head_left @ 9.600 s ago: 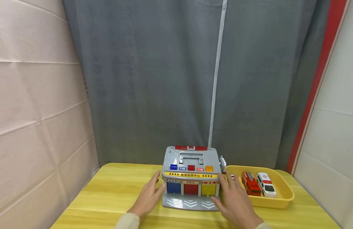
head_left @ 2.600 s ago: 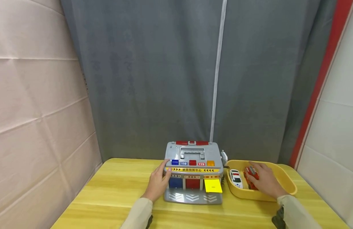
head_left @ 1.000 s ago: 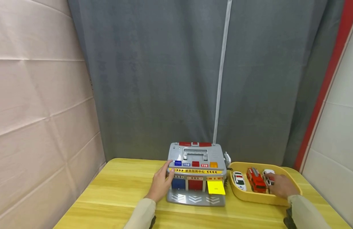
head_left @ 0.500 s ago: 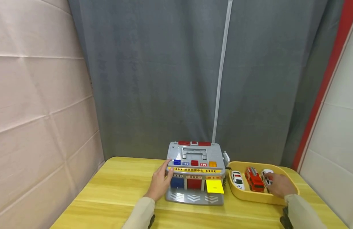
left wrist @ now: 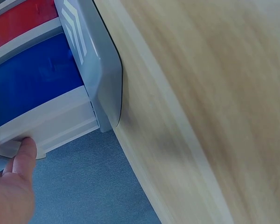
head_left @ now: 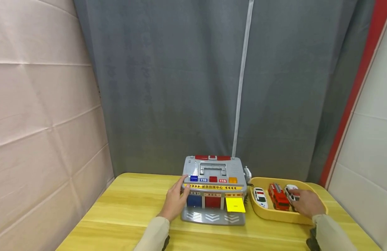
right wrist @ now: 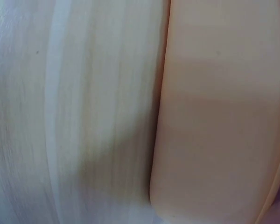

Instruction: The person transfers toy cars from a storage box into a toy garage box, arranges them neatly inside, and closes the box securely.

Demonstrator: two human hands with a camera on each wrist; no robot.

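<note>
A grey toy emergency station [head_left: 212, 174] with blue and red garage doors stands on the table, its yellow door [head_left: 235, 205] swung up and outward. My left hand [head_left: 175, 201] holds its front left corner, and the left wrist view shows a fingertip [left wrist: 25, 151] against the pale side wall beside the blue door [left wrist: 35, 79]. Inside the yellow tray [head_left: 284, 217], my right hand [head_left: 307, 203] pinches a white toy ambulance [head_left: 291, 190], partly hidden by the fingers. To its left lie a red toy fire engine [head_left: 278, 197] and a white toy police car [head_left: 260, 198].
The tray stands just right of the station on the wood-grain table [head_left: 143, 205]. A grey curtain [head_left: 174, 87] hangs behind the table. On the station's right side a white part [head_left: 247, 173] sticks out toward the tray.
My right hand went from the fire engine to the ambulance, which has shifted slightly left against the fire engine. Earlier the yellow door was down. My left hand has stayed at the station's corner lately.
</note>
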